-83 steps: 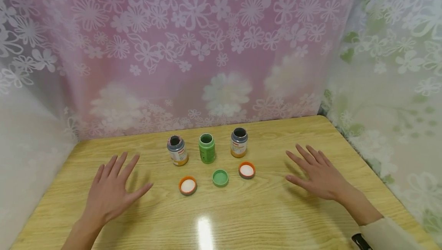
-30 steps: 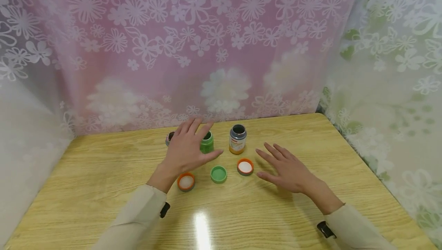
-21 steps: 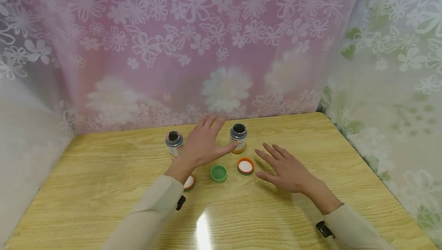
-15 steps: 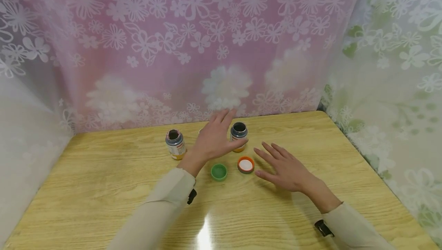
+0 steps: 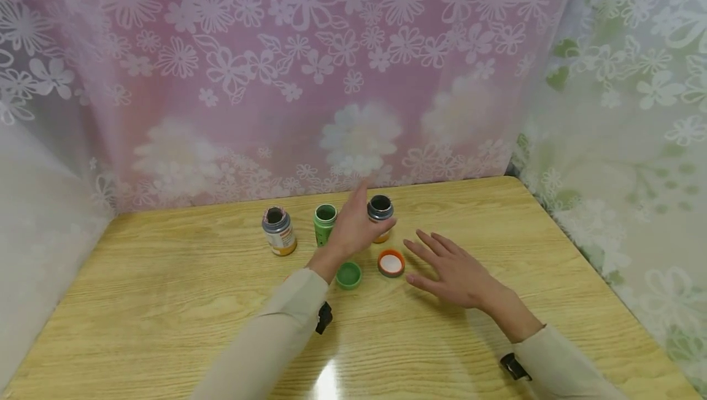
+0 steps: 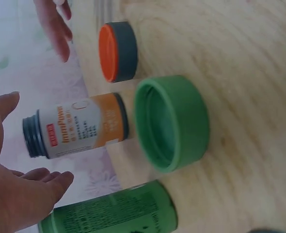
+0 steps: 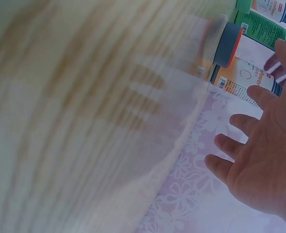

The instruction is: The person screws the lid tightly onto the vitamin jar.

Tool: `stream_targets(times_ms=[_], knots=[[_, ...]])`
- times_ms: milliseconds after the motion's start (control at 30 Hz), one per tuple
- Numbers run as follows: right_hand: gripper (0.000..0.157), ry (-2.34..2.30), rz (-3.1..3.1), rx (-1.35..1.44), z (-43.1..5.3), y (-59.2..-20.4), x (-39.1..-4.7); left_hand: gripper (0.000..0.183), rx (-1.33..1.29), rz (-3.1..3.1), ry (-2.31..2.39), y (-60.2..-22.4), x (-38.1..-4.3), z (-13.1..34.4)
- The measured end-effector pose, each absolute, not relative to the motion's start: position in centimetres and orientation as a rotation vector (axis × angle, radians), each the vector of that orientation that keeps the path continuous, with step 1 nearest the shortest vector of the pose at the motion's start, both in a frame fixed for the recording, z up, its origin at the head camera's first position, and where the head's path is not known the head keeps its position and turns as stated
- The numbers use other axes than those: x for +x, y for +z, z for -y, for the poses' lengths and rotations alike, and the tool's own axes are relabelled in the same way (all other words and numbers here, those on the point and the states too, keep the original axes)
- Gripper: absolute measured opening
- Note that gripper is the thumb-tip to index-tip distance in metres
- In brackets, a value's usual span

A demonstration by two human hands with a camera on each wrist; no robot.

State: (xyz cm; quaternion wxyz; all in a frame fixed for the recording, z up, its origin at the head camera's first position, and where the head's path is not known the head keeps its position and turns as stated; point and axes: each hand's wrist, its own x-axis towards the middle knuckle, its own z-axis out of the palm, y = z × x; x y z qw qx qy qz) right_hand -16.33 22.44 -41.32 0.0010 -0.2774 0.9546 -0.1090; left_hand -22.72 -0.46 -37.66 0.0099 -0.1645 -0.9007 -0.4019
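My left hand [image 5: 353, 228] reaches over the table to the right-hand dark-necked bottle [image 5: 381, 207], a white and orange one with no cap on. In the left wrist view the bottle [image 6: 80, 125] has its neck between my thumb and fingers, with gaps showing on both sides. My right hand [image 5: 455, 274] hovers with spread fingers, right of an upturned grey cap [image 5: 391, 263] with an orange rim. A green cap [image 5: 348, 275] lies upturned near my left wrist. Behind that hand stands an uncapped green bottle [image 5: 324, 225], partly covered.
Another dark-necked, uncapped bottle [image 5: 280, 234] stands at the left. My left sleeve [image 5: 276, 326] hides nearly all of a second orange-rimmed cap. The wooden table [image 5: 166, 289] ends at a pink flowered curtain [image 5: 248, 111], with a pale curtain [image 5: 624, 161] on the right.
My left hand has swung from the table's left side across the bottles to the right-hand one, its fingers drawing in lately. My right hand has shifted left, then stayed nearly still.
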Motion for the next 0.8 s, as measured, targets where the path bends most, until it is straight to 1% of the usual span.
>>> stream_targets(times_ms=[133,333,533,800], knots=[[0.068,-0.343,-2.99,-0.872,-22.3,-41.4,-16.3,0.093,-0.465,2.832,-1.319,-38.9,-22.8,0.5],[0.067,-0.346,-3.006,-0.869,-22.3,-41.6,-16.3,0.088,-0.427,2.844,-1.37,-40.3,-23.2,0.6],[0.066,-0.367,-3.001,-0.874,-22.4,-42.0,-16.2,0.083,-0.442,2.813,-1.422,-41.2,-23.5,0.1],[0.066,-0.358,-2.998,-0.87,-22.5,-42.1,-16.2,0.086,-0.344,2.791,-1.565,-42.0,-23.9,-0.1]])
